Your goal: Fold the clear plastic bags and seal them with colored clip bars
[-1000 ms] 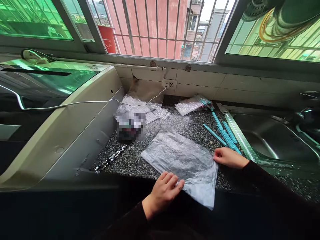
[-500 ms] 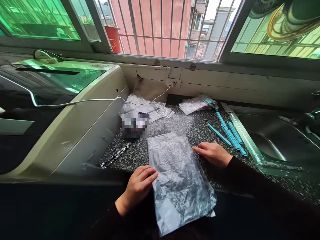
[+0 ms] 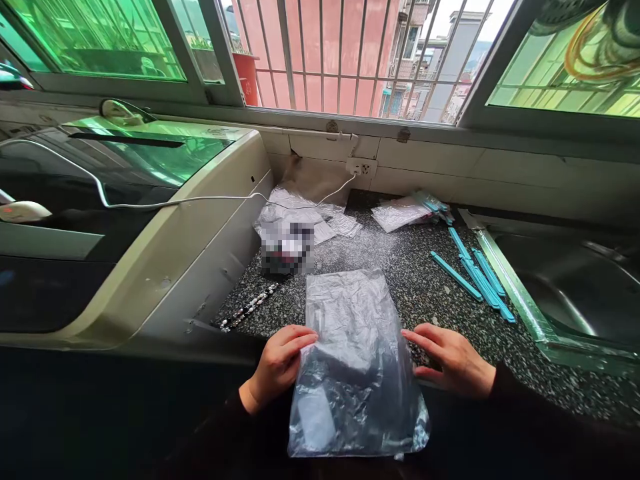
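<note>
A crinkled clear plastic bag (image 3: 350, 333) lies on the speckled counter, its lower part hanging past the front edge. Inside its lower left corner shows a white patch. My left hand (image 3: 283, 360) is at the bag's left edge, fingers together and closed on the film; its thumb is mostly hidden. On the other side my right hand (image 3: 453, 357) touches the right edge with its fingertips, the fingers stretched and the thumb apart below. A black and white beaded strand (image 3: 250, 307) lies left of the bag, near a pixelated item (image 3: 287, 247).
Several turquoise strips (image 3: 480, 273) lie on the right, beside a metal sink (image 3: 575, 287). Packets in clear film (image 3: 405, 212) and more plastic packaging (image 3: 300, 213) rest along the back. A large machine (image 3: 200, 247) stands left, with a white cable (image 3: 215, 198) running over it to a socket (image 3: 361, 167).
The bag's lower part has swung left and its film has shifted. My right hand has moved down along the bag's edge, and its fingers have spread. The camera view has turned slightly left.
</note>
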`<state>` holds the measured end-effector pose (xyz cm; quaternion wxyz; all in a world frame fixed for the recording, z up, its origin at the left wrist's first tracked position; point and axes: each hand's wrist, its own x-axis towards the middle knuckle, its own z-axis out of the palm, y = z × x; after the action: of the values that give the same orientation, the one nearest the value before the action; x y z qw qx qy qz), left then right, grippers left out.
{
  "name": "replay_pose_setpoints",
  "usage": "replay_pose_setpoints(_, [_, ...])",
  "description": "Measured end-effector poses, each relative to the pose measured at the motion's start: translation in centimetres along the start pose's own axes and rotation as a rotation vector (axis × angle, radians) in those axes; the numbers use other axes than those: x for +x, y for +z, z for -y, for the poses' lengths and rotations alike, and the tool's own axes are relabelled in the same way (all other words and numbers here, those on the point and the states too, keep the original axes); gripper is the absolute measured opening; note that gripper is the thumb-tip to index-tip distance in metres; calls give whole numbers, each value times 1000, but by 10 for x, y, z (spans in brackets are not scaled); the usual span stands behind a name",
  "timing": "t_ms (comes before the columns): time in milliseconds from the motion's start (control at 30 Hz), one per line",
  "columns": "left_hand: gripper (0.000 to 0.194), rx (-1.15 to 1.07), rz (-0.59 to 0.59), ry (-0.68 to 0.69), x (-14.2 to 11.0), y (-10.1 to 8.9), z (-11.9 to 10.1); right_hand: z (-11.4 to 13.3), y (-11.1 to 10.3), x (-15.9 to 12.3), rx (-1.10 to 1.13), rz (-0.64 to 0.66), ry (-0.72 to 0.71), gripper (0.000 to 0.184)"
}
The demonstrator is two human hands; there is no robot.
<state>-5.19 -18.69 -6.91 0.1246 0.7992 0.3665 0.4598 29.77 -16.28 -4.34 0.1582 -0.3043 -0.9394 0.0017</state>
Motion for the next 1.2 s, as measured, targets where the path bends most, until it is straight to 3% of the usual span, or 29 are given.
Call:
replay_pose_setpoints(167, [20, -22, -18, -41, -3, -5, 5, 30, 16, -11, -130, -83, 160, 57])
replay_pose_setpoints(333, [22, 35, 82, 123, -3, -16, 9, 41, 25, 9, -125, -63, 240, 71])
replay_pose_setpoints(433, [20, 87, 140, 197, -3, -22, 12, 34, 21, 28, -28, 35, 164, 68])
replay_pose_setpoints(500, [19, 141, 152, 218, -5, -26, 14, 28, 19, 36, -14, 53, 74, 52])
replay_pose_setpoints(600, [19, 245, 147, 263, -8, -29, 16, 20, 20, 42, -79, -26, -25, 25])
replay_pose_setpoints(767, [20, 393, 137, 282, -10, -28, 18, 15, 19, 48, -175, -116, -125, 22])
replay_pose_setpoints(867, [20, 393, 155, 204, -6, -25, 17, 13, 20, 52, -122, -120, -122, 24])
replay_pose_setpoints(933, [22, 358, 181, 112, -3, -25, 16, 11, 20, 54, -11, -92, -30, 26])
replay_pose_setpoints(1100, [24, 242, 259, -152, 7, -27, 15, 3, 12, 66, 355, 211, 280, 25])
replay_pose_setpoints(1200, [33, 218, 213, -308, 11, -25, 13, -6, 11, 76, 493, 295, 470, 27])
